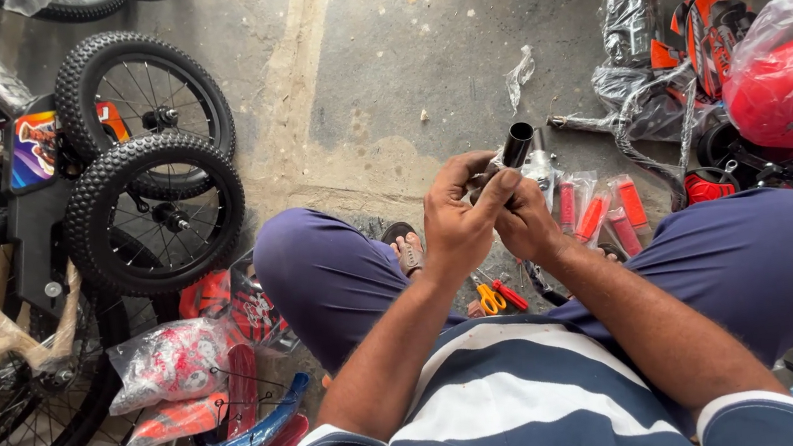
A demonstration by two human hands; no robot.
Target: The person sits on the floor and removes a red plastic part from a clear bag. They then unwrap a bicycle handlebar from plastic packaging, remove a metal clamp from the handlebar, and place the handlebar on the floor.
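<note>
Left hand (457, 224): clenched around the black metal tube (516, 145), steadying it upright.
Right hand (526, 222): gripped the tube's lower end, bracing it.
Scissors (490, 297): lay below, within reach.

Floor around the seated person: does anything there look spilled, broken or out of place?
Nothing looks broken. A crumpled scrap of clear plastic lies alone on the bare concrete floor, apart from the bagged parts. Both hands hold a black tube.

Clear bag (786, 69) over red part, right; red-and-white packet (170, 362) left.
</note>
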